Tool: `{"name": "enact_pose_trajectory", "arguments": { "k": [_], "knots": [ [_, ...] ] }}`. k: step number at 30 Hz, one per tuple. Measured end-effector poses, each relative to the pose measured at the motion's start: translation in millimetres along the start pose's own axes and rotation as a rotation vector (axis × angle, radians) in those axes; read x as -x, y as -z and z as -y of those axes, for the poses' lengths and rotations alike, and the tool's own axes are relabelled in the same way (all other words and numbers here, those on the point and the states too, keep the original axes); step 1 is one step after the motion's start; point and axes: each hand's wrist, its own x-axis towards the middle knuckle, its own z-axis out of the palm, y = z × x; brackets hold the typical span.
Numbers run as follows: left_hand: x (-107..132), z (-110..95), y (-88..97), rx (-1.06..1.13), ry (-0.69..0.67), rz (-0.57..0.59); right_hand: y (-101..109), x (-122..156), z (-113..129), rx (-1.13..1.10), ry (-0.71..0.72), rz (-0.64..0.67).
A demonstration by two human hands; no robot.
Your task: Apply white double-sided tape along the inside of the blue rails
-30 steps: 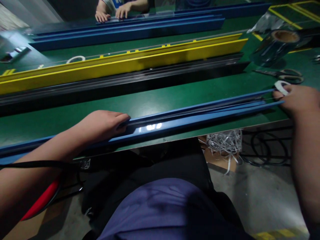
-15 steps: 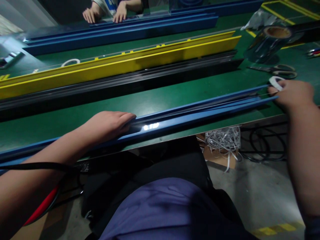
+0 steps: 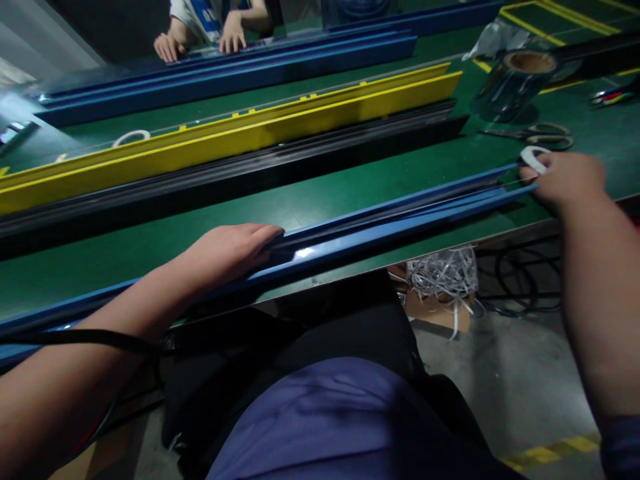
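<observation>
A long blue channel profile (image 3: 380, 230) lies along the near side of the green bench, its open side up. My left hand (image 3: 237, 247) rests over it left of the middle, fingers together and curled down into the channel, their tips hidden. At the profile's right end, my right hand (image 3: 570, 180) is closed around a narrow white roll of tape (image 3: 534, 160). A thin strip runs from near the roll into the channel. How the right fingertips grip is mostly hidden.
Beyond lie a black profile (image 3: 300, 160), a yellow profile (image 3: 280, 120) and blue profiles (image 3: 250, 77), where another person's hands (image 3: 233, 32) rest. Scissors (image 3: 547, 135) and a film roll (image 3: 517, 87) stand right. A box of white strips (image 3: 443, 273) sits below the bench edge.
My left hand has slid a little to the right along the blue profile. The view has shifted slightly; my right hand stays at the profile's right end with the tape roll.
</observation>
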Motion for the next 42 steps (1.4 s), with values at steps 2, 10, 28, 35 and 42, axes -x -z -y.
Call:
{"name": "enact_pose_trajectory", "arguments": {
  "k": [2,10,28,35,42],
  "knots": [
    [-4.6,-2.9,2.4,-0.018,0.012,0.013,1.1,0.8,0.9,-0.009,-0.007,0.007],
    [-23.4,-18.7,17.1,-0.098,0.035,0.075,4.7,6.6,2.8,-0.080,0.011,-0.009],
    [-58.5,-46.5,38.6,-0.112,0.000,0.110,10.2,14.5,7.0,-0.126,0.017,-0.020],
    [-67.5,-50.9,29.4,-0.006,-0.063,0.003,8.4,14.6,6.1,-0.132,-0.010,-0.027],
    [-85.4,-60.3,41.8,-0.120,-0.055,0.059,4.6,12.6,2.8,-0.200,-0.018,-0.016]
  ]
}}
